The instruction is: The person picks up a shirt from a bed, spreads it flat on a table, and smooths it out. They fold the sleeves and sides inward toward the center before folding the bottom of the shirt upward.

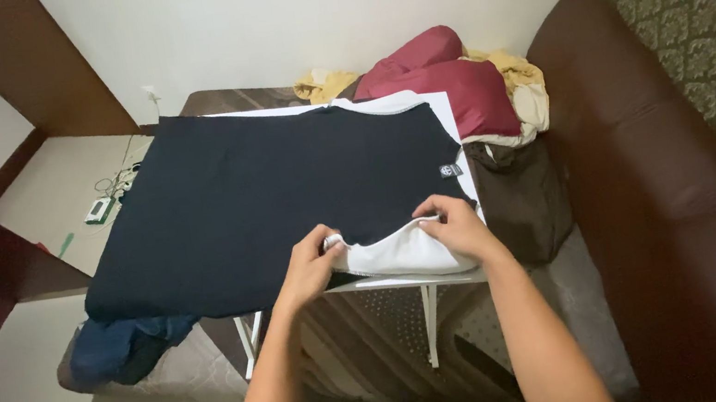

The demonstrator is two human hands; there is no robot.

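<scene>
A dark navy T-shirt (264, 195) lies spread flat over a small white table (450, 123). Its near right part, a white sleeve (403, 255), is bunched up at the table's front edge. My left hand (311, 268) pinches the left end of that white sleeve. My right hand (455, 225) grips the same sleeve from the right, where it meets the dark cloth. A small square label (452, 169) sits on the shirt just beyond my right hand.
A pile of clothes, maroon (453, 80) and yellow (518, 76), lies at the table's far right. A brown sofa (655, 187) runs along the right. Blue jeans (122, 346) lie on the floor at the left. A power strip (101, 209) sits on the far-left floor.
</scene>
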